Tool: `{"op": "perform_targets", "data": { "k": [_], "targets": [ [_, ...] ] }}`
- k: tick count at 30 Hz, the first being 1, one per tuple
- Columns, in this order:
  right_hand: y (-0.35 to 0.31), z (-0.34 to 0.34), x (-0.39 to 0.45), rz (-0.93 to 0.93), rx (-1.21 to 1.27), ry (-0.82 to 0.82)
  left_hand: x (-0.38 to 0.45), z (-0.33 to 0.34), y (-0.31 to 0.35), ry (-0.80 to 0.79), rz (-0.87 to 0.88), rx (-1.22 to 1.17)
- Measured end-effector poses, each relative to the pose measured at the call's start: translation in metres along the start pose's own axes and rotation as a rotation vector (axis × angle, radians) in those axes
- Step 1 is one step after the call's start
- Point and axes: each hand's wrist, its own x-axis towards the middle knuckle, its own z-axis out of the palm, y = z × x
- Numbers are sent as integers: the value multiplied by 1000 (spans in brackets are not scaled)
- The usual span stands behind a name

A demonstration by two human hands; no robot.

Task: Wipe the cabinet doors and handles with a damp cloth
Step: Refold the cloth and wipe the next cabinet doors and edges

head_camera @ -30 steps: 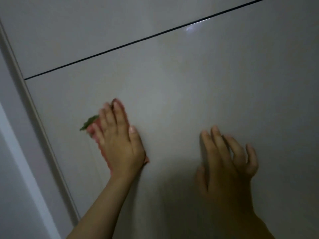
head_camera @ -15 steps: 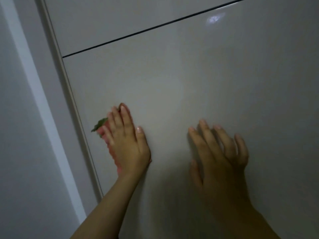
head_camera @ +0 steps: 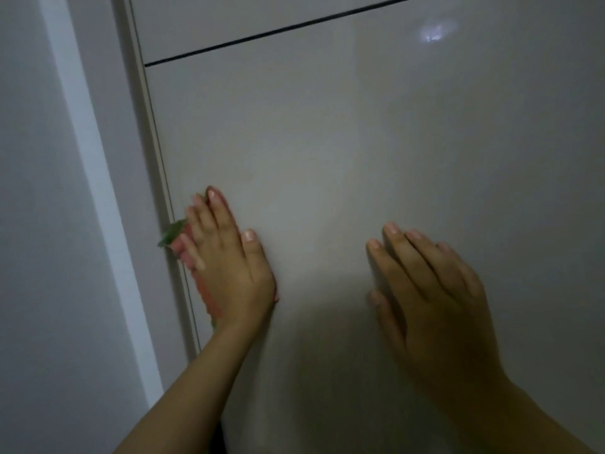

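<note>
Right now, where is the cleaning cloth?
In the head view, the pink cloth is pressed flat under the left hand, against the cabinet door near its left edge.

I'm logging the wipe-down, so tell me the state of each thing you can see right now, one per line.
left hand: flat, fingers straight, pressing the cloth against the door
cloth: pink and green, mostly covered, pinned at the door's left edge
right hand: flat on the door, holding nothing
cabinet door: closed, glossy
upper door: closed
</note>
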Motion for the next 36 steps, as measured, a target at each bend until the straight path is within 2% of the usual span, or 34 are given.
{"op": "perform_targets", "data": {
  "k": [2,4,6,8,11,13,15,19,20,23,26,30,33,36],
  "targets": [
    [-2,1,1,5,-5,18,-3,-2,25,-35,117,64],
    [-3,1,1,-8,-11,26,-6,1,43,-67,362,47],
    [-3,0,1,-17,-3,33,2,1,38,-91,530,10],
    [-4,-1,2,-20,9,39,17,-2,11,-75,474,26],
    [-4,-1,4,-16,-9,29,32,-10,-28,-21,130,-32],
    [-6,0,3,-4,-12,24,24,-8,-31,2,31,-24],
    [-8,2,0,9,-9,25,6,-2,-17,-26,52,46],
    [-12,2,0,21,-8,36,5,-5,-18,-116,377,-5],
    [-12,2,0,17,-5,27,15,-8,-28,-114,406,8],
    [-10,3,0,9,-15,-5,29,-10,-51,-76,257,-21],
    [-13,4,-3,23,-13,-5,-16,-1,-54,-98,157,12],
    [-19,3,-6,63,-36,-12,-87,13,-68,-167,296,54],
    [-19,3,-4,50,-66,-10,-61,9,-70,-178,379,88],
    [-18,2,-5,48,-93,-18,-7,0,-62,-98,317,51]
  ]
}}
